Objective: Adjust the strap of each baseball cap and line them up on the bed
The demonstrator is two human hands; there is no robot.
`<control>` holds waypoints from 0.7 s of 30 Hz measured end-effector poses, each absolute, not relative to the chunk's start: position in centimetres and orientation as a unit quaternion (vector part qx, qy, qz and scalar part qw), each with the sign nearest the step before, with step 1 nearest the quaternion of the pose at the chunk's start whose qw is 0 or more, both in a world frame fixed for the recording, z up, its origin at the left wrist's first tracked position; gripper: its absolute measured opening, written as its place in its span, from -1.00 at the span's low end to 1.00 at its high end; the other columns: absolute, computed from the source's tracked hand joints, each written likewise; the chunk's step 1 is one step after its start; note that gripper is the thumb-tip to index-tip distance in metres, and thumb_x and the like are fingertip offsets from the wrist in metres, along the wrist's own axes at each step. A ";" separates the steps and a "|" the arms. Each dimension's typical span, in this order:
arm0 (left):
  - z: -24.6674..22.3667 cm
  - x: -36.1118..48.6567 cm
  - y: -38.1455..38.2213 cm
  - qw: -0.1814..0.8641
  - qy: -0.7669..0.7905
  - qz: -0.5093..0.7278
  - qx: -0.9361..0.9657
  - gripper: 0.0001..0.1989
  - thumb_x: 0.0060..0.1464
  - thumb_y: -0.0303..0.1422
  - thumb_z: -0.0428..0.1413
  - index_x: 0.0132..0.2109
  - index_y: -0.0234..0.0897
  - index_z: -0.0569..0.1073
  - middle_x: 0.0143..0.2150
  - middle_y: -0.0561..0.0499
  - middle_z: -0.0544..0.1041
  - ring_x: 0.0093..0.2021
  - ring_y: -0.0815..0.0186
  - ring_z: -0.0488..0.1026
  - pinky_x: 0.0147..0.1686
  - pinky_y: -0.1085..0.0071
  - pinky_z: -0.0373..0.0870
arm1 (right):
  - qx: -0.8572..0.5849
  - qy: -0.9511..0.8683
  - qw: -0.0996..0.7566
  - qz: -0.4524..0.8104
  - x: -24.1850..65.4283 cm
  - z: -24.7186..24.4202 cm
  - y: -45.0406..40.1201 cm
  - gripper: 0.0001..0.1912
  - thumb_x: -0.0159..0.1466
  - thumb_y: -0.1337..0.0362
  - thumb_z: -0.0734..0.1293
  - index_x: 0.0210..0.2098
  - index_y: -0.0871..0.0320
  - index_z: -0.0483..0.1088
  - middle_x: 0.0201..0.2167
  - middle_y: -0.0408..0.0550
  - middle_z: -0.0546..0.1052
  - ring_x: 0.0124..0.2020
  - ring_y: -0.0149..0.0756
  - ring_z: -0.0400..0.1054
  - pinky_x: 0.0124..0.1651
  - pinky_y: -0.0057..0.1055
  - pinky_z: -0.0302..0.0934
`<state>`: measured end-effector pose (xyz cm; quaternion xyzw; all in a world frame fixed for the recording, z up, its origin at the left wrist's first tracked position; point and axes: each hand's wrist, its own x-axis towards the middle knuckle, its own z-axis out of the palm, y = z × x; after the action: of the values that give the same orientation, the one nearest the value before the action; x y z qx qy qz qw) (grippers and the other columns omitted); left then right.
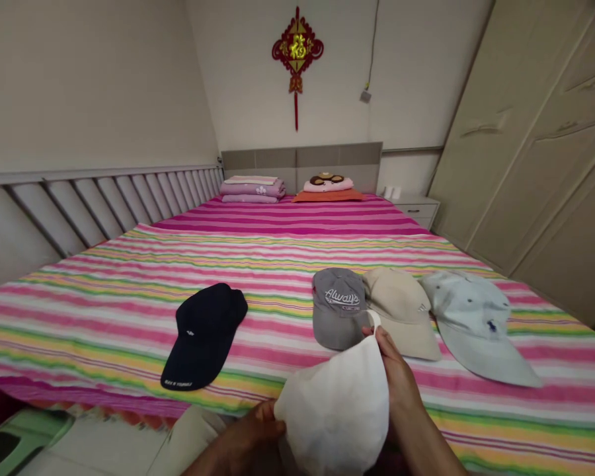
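Between my two hands is a white baseball cap (pixel 334 410), held above the near edge of the bed. My left hand (pixel 250 433) grips its left edge with closed fingers. At the upper right, my right hand (pixel 394 370) pinches the cap by its back strap. Just beyond lies a grey cap (pixel 338 324) with "Always" lettering, partly covered by the strap. A beige cap (pixel 401 314) rests against it, and a pale blue cap (pixel 476 324) sits farther right. Off to the left, a dark navy cap (pixel 205 337) lies on the striped bedsheet (pixel 272 297).
A slatted rail (pixel 104 198) runs along the bed's left side. Folded bedding (pixel 252 190) and a pillow stack (pixel 327 188) lie by the headboard (pixel 297 158). At right are a nightstand (pixel 419 208) and a wardrobe (pixel 535 145). A green stool (pixel 30 436) stands at lower left.
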<state>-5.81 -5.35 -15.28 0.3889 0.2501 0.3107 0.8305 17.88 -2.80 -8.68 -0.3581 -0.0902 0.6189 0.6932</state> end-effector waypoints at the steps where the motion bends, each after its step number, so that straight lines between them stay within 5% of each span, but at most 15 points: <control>1: -15.3 -5.7 -5.4 0.819 0.262 0.337 0.383 -0.76 -0.15 -0.34 0.21 -0.22 -0.15 0.54 -0.32 -0.03 0.58 -0.20 0.09 0.49 -0.22 0.25 0.36 | -0.361 -0.089 0.700 0.610 17.7 -8.6 -2.6 -0.72 -0.12 0.16 0.48 -0.46 0.10 0.38 -0.66 -0.32 0.46 -0.73 -0.46 0.24 -0.63 -0.50 0.17; 4: -13.5 -6.5 -3.7 0.760 0.308 0.429 0.379 -0.74 -0.09 -0.35 0.17 -0.17 -0.13 0.51 -0.27 0.00 0.58 -0.16 0.11 0.47 -0.20 0.27 0.36 | -0.356 -0.134 0.716 0.585 17.3 -8.0 -2.5 -0.66 -0.17 0.20 0.51 -0.41 0.10 0.40 -0.53 -0.27 0.53 -0.60 -0.46 0.32 -0.54 -0.54 0.22; 8: -7.9 -10.6 1.5 0.613 0.351 0.596 0.382 -0.68 -0.25 -0.37 0.27 -0.22 -0.22 0.50 -0.35 -0.01 0.59 -0.29 0.19 0.51 -0.27 0.37 0.42 | -0.392 -0.244 0.678 0.572 17.5 -8.1 -2.9 -0.51 -0.11 0.13 0.49 -0.21 0.14 0.40 -0.31 -0.10 0.56 -0.35 -0.35 0.41 -0.35 -0.50 0.28; 11: -4.2 -15.4 5.1 0.495 0.382 0.676 0.390 -0.64 -0.41 -0.38 0.31 -0.32 -0.24 0.48 -0.41 0.02 0.58 -0.37 0.24 0.50 -0.36 0.44 0.43 | -0.428 -0.240 0.648 0.583 18.2 -10.4 -3.2 -0.51 -0.10 0.13 0.48 -0.21 0.18 0.39 -0.32 -0.02 0.57 -0.40 -0.35 0.43 -0.36 -0.48 0.30; 18: -4.6 -24.5 7.0 0.365 0.676 0.502 0.398 -0.69 -0.33 -0.34 0.20 -0.33 -0.37 0.41 -0.47 -0.12 0.52 -0.32 0.02 0.47 -0.32 0.09 0.40 | -0.450 -0.131 0.659 0.589 19.5 -15.5 -3.9 -0.71 -0.15 0.29 0.51 -0.46 0.22 0.39 -0.49 -0.05 0.57 -0.42 -0.30 0.47 -0.34 -0.44 0.39; 21: -6.3 -25.3 6.0 0.275 0.736 0.485 0.383 -0.59 -0.26 -0.30 0.16 -0.21 -0.43 0.37 -0.17 -0.33 0.47 -0.03 -0.18 0.33 -0.10 -0.09 0.23 | -0.433 -0.116 0.663 0.600 19.5 -15.3 -3.6 -0.75 -0.14 0.34 0.50 -0.48 0.20 0.39 -0.48 -0.05 0.56 -0.35 -0.27 0.47 -0.28 -0.40 0.41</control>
<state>-25.27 6.03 -6.30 0.3835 0.7363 0.4852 0.2745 19.50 -3.61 -15.28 -0.4326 -0.1158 0.5997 0.6632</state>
